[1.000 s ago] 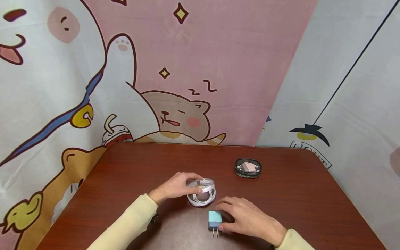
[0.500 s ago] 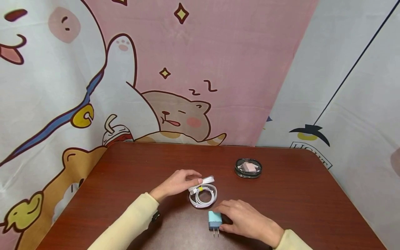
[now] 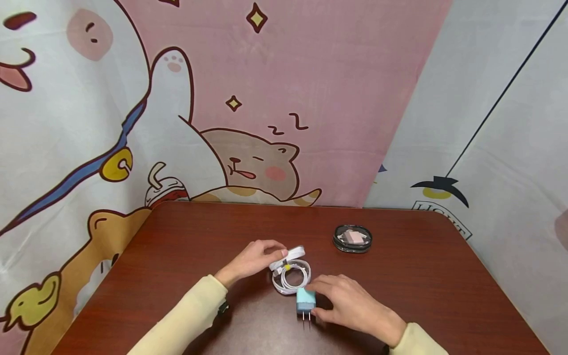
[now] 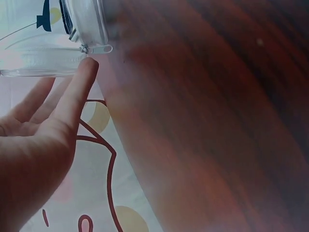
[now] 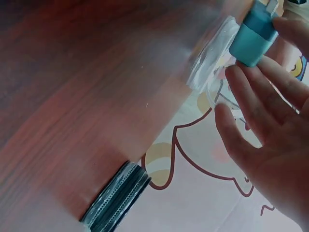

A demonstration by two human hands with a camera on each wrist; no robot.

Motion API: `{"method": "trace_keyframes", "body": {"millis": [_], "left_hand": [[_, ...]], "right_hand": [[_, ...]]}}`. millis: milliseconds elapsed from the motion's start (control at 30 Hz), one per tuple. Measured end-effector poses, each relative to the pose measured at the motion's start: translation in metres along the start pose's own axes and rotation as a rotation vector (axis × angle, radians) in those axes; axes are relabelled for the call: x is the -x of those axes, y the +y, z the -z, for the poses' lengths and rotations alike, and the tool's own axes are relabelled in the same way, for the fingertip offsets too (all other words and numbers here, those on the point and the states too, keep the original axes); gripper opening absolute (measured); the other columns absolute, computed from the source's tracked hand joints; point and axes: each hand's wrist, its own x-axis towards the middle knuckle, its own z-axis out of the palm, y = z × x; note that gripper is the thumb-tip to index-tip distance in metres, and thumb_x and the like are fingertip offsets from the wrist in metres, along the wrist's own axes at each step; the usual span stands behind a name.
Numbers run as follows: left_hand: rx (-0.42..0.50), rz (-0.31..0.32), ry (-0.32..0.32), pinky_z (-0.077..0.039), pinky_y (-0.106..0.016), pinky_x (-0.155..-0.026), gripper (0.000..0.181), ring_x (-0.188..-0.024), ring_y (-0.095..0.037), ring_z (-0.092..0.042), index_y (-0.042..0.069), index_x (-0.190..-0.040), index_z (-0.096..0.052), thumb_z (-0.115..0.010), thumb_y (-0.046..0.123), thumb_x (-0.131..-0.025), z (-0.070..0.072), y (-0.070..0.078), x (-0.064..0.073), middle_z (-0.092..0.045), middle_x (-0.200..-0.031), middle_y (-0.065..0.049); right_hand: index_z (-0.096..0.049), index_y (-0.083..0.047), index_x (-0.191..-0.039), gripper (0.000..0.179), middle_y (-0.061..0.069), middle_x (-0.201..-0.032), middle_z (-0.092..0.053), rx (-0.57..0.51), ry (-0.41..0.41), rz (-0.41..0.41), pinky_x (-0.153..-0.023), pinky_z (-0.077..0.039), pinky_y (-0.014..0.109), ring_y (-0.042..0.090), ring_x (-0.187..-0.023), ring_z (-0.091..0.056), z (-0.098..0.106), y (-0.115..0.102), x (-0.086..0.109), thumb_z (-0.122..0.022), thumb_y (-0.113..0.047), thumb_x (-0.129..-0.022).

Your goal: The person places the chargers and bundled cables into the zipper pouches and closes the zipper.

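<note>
A small clear zip case with white trim (image 3: 294, 254) lies mid-table with its lid raised. Inside its round base is a coiled white cable (image 3: 296, 284) with a yellow spot near its plug end. My left hand (image 3: 250, 260) holds the lid at its left edge; a zipper pull (image 4: 101, 49) hangs near a fingertip in the left wrist view. Between the thumb and fingers of my right hand (image 3: 352, 303) is a teal and blue wall charger (image 3: 305, 299), prongs toward me. It is just in front of the case; the right wrist view shows the charger (image 5: 253, 41) held by fingertips.
A black-trimmed clear oval case (image 3: 352, 239) with a pale pink block inside sits farther back to the right. The brown wooden table (image 3: 222, 227) ends at the back against a cartoon-printed cloth (image 3: 337, 98).
My left hand has tilted the lid up and back, uncovering the coiled cable, and the case has shifted slightly right. My right hand has moved the charger away from me, toward the case.
</note>
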Motion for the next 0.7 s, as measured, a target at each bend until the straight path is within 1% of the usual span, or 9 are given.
{"method": "trace_keyframes", "body": {"millis": [167,300,500,700], "left_hand": [[0.024,0.022,0.012,-0.053,-0.039,-0.094,0.045,-0.109,-0.016,-0.068,0.009,-0.121,-0.073,-0.060,0.048,-0.102,-0.004,0.002,0.000,-0.074,-0.117,-0.002],[0.044,0.033,0.020,-0.054,-0.039,-0.093,0.044,-0.106,-0.016,-0.069,0.009,-0.121,-0.073,-0.060,0.047,-0.102,-0.006,0.003,-0.001,-0.074,-0.114,-0.002],[0.035,0.038,0.039,-0.053,-0.038,-0.091,0.044,-0.102,-0.015,-0.067,0.011,-0.119,-0.074,-0.060,0.048,-0.102,-0.009,0.005,-0.001,-0.074,-0.112,-0.001],[0.030,0.045,0.042,-0.052,-0.039,-0.092,0.044,-0.102,-0.015,-0.065,0.011,-0.119,-0.074,-0.059,0.049,-0.102,-0.011,0.007,-0.001,-0.074,-0.113,-0.002]], "right_hand": [[-0.075,-0.016,-0.118,0.037,-0.009,-0.112,-0.071,0.063,0.140,0.000,-0.085,-0.055,0.042,0.009,-0.099,-0.067,-0.001,0.003,-0.004,-0.085,-0.031,-0.086],[-0.075,-0.014,-0.118,0.040,-0.005,-0.112,-0.071,0.083,0.207,-0.040,-0.082,-0.055,0.040,0.011,-0.097,-0.068,-0.001,0.006,-0.010,-0.087,-0.032,-0.084],[-0.075,-0.012,-0.116,0.040,-0.001,-0.113,-0.072,0.090,0.243,-0.108,-0.080,-0.056,0.041,0.014,-0.100,-0.068,-0.002,0.010,-0.021,-0.087,-0.032,-0.083],[-0.076,-0.008,-0.114,0.040,0.000,-0.107,-0.073,0.093,0.258,-0.111,-0.075,-0.056,0.038,0.014,-0.088,-0.069,-0.006,0.012,-0.032,-0.088,-0.028,-0.081]]}}
